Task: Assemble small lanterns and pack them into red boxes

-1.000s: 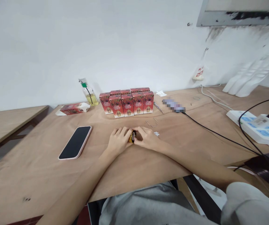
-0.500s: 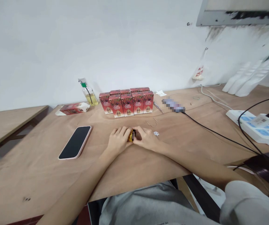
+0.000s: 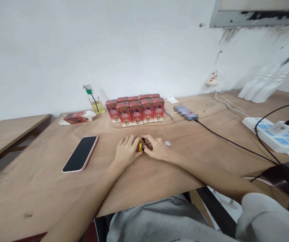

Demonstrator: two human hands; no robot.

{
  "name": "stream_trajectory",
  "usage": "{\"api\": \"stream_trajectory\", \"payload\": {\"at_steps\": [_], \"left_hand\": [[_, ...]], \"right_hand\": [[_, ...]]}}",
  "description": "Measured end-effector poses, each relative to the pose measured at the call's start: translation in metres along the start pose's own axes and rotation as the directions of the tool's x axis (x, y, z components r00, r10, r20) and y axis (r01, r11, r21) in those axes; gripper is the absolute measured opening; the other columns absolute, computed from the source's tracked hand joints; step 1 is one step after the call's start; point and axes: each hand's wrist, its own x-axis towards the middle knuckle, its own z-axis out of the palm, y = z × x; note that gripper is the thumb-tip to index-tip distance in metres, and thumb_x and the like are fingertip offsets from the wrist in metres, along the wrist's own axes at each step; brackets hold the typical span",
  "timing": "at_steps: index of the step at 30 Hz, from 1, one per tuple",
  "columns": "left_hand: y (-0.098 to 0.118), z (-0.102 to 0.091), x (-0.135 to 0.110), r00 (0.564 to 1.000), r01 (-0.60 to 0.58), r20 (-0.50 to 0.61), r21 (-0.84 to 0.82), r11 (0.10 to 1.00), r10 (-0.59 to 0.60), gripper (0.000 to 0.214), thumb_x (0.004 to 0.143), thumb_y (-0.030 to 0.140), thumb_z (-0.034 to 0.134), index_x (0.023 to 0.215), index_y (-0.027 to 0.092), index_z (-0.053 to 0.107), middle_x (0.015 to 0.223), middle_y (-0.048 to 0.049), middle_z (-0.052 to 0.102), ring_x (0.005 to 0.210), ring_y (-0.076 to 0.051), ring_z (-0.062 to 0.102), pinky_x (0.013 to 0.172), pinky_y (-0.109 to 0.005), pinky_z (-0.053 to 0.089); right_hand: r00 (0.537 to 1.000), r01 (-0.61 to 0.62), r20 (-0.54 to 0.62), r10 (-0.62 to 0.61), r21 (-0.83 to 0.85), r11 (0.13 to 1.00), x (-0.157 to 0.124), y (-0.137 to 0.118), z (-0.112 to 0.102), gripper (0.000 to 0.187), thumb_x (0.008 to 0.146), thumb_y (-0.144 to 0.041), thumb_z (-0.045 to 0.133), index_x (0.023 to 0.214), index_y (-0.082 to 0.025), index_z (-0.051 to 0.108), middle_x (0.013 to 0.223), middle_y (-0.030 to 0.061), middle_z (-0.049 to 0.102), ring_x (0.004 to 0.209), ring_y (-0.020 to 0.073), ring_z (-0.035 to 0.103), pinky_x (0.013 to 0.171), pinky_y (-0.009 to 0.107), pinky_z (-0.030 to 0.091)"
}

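Observation:
Between my two hands, close to the table top, is a small shiny gold rounded object (image 3: 141,145) with a dark open-looking end facing right. My left hand (image 3: 128,149) is closed around its left side, thumb toward me. The thumb and fingers of my right hand (image 3: 156,147) pinch at the dark end. Fingers cover much of the object, so its exact kind is unclear. Just right of my right hand lies a small white piece (image 3: 167,143), and beyond it a thin bent strand (image 3: 162,131).
Several red printed boxes (image 3: 136,113) stand behind my hands; another red box (image 3: 79,117) lies by a pump bottle (image 3: 96,102). A phone (image 3: 81,154) is at left. A screwdriver-like tool (image 3: 169,115), a cabled device (image 3: 186,113) and a power strip (image 3: 272,134) are at right.
My right fingers have shifted slightly at the dark end of the gold object, which appears turned a little. Both hands keep hold of it in nearly the same place.

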Motion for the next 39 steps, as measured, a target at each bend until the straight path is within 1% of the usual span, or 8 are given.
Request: {"api": "stream_trajectory", "payload": {"at_steps": [8,12,20,25,30,35,37,39], "left_hand": [[-0.001,0.000,-0.001,0.998,0.034,0.060,-0.022,0.999,-0.032,0.048,0.080,0.034,0.063,0.124,0.019,0.053,0.102,-0.0096,0.063,0.092,-0.025,0.057,0.074,-0.034,0.042],[0.001,0.001,0.000,1.000,0.005,0.023,0.003,1.000,-0.005,0.047,0.080,0.037,0.064,0.121,0.018,0.055,0.101,-0.0095,0.064,0.089,-0.025,0.057,0.073,-0.034,0.041],[-0.001,0.005,-0.001,1.000,0.013,-0.007,0.017,1.000,-0.013,0.050,0.083,0.040,0.058,0.123,0.010,0.052,0.096,-0.0126,0.063,0.088,-0.026,0.056,0.072,-0.035,0.039],[-0.007,0.008,-0.001,0.998,0.055,-0.026,0.090,0.994,-0.053,0.030,0.085,0.038,0.054,0.099,0.012,0.060,0.089,-0.0129,0.064,0.084,-0.028,0.056,0.069,-0.036,0.039],[-0.012,0.008,0.000,0.999,0.047,-0.019,0.058,0.997,-0.046,0.030,0.084,0.025,0.052,0.111,0.016,0.059,0.099,-0.0127,0.066,0.093,-0.029,0.057,0.075,-0.039,0.040],[-0.012,0.005,0.000,0.998,-0.019,-0.062,0.121,0.993,0.027,0.030,0.084,0.019,0.053,0.113,0.017,0.060,0.104,-0.0119,0.066,0.100,-0.028,0.058,0.083,-0.041,0.041],[-0.012,0.004,0.000,0.993,-0.061,-0.090,0.150,0.987,0.075,0.028,0.086,0.017,0.051,0.113,0.018,0.060,0.106,-0.0111,0.067,0.104,-0.027,0.058,0.087,-0.041,0.041],[-0.011,0.002,0.001,0.989,-0.086,-0.105,0.150,0.985,0.102,0.029,0.088,0.014,0.048,0.113,0.020,0.060,0.108,-0.0101,0.067,0.108,-0.025,0.058,0.092,-0.041,0.040]], "right_hand": [[0.999,-0.043,-0.003,0.043,0.030,0.999,0.000,-0.001,-0.001,0.041,0.081,-0.016,0.055,0.121,-0.020,0.046,0.101,0.0061,0.071,0.081,0.0184,0.071,0.077,0.033,0.056],[0.997,-0.073,-0.010,0.073,0.004,0.997,0.001,-0.002,-0.002,0.035,0.080,-0.012,0.051,0.115,-0.018,0.048,0.107,0.0092,0.069,0.087,0.0206,0.070,0.079,0.035,0.055],[0.994,-0.107,-0.006,0.109,0.152,0.983,0.004,0.005,0.002,0.035,0.078,-0.006,0.050,0.111,-0.020,0.048,0.107,0.0068,0.069,0.095,0.0178,0.068,0.084,0.033,0.053],[0.991,-0.131,-0.002,0.131,0.034,0.991,0.000,-0.003,-0.001,0.033,0.080,-0.008,0.047,0.112,-0.017,0.048,0.101,0.0090,0.067,0.098,0.0212,0.064,0.086,0.038,0.050],[0.996,-0.091,-0.023,0.091,-0.004,0.996,0.001,-0.007,-0.008,0.027,0.088,-0.017,0.039,0.114,-0.017,0.048,0.110,0.0119,0.063,0.103,0.0227,0.060,0.089,0.041,0.048],[0.990,-0.117,-0.055,0.127,0.161,0.980,-0.001,-0.001,-0.031,0.025,0.093,-0.025,0.039,0.114,-0.017,0.049,0.119,0.0119,0.061,0.110,0.0204,0.059,0.097,0.041,0.046],[0.998,-0.067,0.014,0.066,0.183,0.981,-0.015,-0.003,-0.049,0.028,0.094,-0.028,0.040,0.119,-0.019,0.048,0.126,0.0105,0.059,0.117,0.0190,0.056,0.101,0.041,0.044],[0.985,0.019,0.166,-0.043,0.144,0.989,-0.037,-0.008,-0.068,0.035,0.093,-0.031,0.043,0.127,-0.022,0.044,0.136,0.0087,0.052,0.126,0.0187,0.049,0.107,0.042,0.039]]}}
